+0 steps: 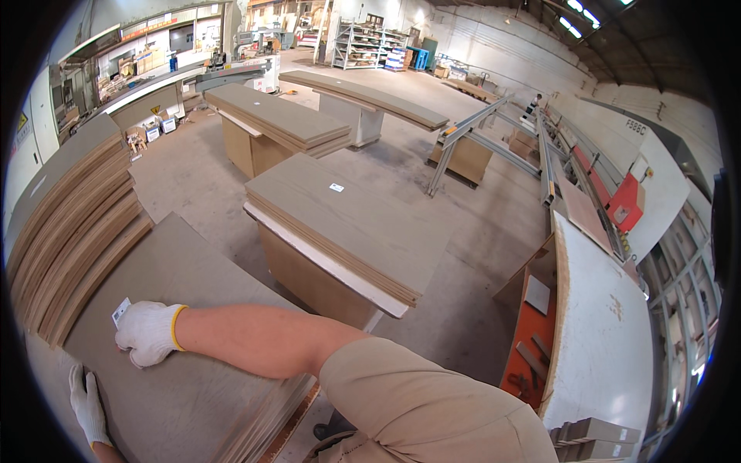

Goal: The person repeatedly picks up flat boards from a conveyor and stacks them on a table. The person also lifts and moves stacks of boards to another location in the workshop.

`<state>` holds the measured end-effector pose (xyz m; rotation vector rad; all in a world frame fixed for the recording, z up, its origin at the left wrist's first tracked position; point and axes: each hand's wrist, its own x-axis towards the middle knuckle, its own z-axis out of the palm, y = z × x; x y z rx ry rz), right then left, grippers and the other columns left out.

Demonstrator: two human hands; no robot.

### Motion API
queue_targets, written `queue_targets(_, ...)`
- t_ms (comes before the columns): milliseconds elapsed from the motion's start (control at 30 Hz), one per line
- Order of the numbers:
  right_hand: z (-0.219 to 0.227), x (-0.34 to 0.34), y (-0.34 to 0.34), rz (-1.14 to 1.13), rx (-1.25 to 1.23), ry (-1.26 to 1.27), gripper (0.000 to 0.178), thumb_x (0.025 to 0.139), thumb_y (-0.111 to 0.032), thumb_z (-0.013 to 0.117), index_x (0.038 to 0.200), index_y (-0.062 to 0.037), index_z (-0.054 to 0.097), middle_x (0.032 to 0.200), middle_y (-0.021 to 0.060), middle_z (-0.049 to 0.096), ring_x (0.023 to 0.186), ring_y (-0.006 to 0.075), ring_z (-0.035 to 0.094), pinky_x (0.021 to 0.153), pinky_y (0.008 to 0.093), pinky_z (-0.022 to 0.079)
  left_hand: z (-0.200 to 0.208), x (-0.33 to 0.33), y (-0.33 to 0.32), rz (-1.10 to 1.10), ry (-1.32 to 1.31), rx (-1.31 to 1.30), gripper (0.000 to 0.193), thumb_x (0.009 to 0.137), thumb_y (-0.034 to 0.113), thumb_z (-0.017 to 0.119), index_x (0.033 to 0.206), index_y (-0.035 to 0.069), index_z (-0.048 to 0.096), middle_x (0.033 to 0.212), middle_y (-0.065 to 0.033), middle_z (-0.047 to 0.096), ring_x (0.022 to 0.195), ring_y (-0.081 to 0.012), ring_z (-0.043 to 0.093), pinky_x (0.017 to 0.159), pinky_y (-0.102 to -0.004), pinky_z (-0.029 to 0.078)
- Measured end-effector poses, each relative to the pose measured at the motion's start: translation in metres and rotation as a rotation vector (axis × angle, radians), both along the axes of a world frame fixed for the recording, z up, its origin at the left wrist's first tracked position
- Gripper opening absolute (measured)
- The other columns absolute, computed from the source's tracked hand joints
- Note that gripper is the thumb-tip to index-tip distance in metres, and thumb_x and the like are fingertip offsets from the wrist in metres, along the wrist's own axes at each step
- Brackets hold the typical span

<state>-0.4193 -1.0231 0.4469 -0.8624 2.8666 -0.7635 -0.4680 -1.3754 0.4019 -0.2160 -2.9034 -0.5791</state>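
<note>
My right hand (148, 333), in a white knit glove with a yellow cuff, reaches across to the left over a large grey-brown board (193, 266). Its fingers are curled closed against the board. A small white printed label (121, 310) sticks out beside its knuckles; whether the fingers grip it is hidden. A tiny bit of pink shows under the hand, too small to name. Gloved alike, my left hand (89, 407) lies at the board's near left edge with its fingers stretched out. More boards (258, 424) are layered beneath this one.
A tall stack of boards (77, 224) stands at the left. Ahead, board piles rest on a table (340, 224) and two further stands. At the right are a white worktop (602, 324) with an orange-red shelf beneath, and a long machine with metal rails (494, 123).
</note>
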Motion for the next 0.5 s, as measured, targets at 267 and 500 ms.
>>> queue_targets(267, -0.0009, 0.0033, -0.0001, 0.021, -0.033, 0.026, 0.040, 0.088, -0.028, 0.067, 0.124, -0.0133, 0.078, 0.117, 0.0159, 0.077, 0.112, 0.0372, 0.071, 0.097, 0.0456, 0.056, -0.0026, 0.0027, -0.0014, -0.006, 0.012, 0.036, 0.053, 0.105, 0.027, 0.058, 0.146, -0.006, 0.055, 0.153, -0.0232, 0.056, 0.141, -0.0379, 0.054, 0.119, -0.0411, 0.039)
queue_targets(500, 0.0056, -0.0041, 0.0044, 0.018, -0.018, 0.036, 0.039, 0.088, -0.026, 0.066, 0.123, -0.0129, 0.078, 0.117, 0.0165, 0.077, 0.112, 0.0377, 0.071, 0.097, 0.0457, 0.057, 0.0033, -0.0069, 0.0029, -0.022, 0.022, 0.059, 0.053, 0.105, 0.027, 0.058, 0.146, -0.007, 0.055, 0.152, -0.0232, 0.057, 0.140, -0.0380, 0.054, 0.119, -0.0413, 0.039)
